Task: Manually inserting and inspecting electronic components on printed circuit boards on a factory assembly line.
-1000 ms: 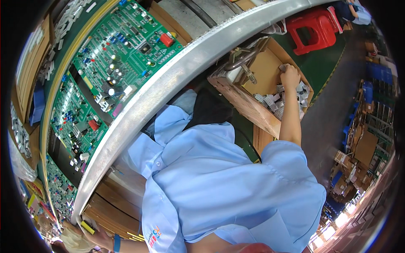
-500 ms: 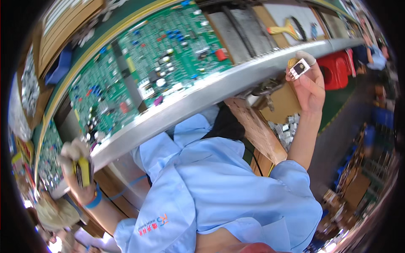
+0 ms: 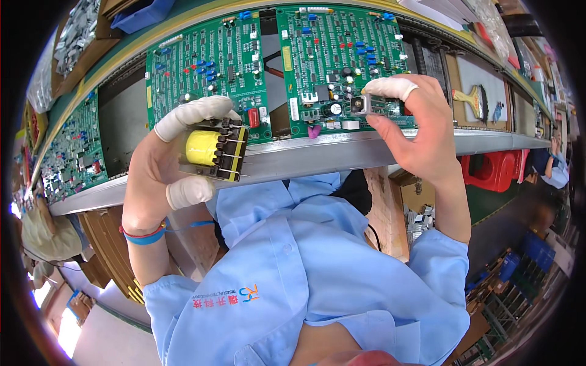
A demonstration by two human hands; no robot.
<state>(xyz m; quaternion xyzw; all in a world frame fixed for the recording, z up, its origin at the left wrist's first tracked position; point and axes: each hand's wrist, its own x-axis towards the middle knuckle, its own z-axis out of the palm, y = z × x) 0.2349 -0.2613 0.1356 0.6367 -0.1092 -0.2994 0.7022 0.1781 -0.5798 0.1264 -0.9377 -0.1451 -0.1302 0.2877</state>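
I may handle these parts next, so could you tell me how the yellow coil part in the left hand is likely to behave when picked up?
The yellow coil part looks stiff and probably heavy for its size, given its dense winding and dark core. Its thin metal pins seem bendable, so the left hand pinches the body. The blocky frame should not roll.

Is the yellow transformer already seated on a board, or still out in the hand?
Out. The left hand holds the yellow transformer off the green boards, its pins bare.

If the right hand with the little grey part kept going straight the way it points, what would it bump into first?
Most likely the green circuit board on the grey metal rail. The right hand pinches a small grey square component just over that board's lower edge, by a black round capacitor. Depth is hard to judge here.
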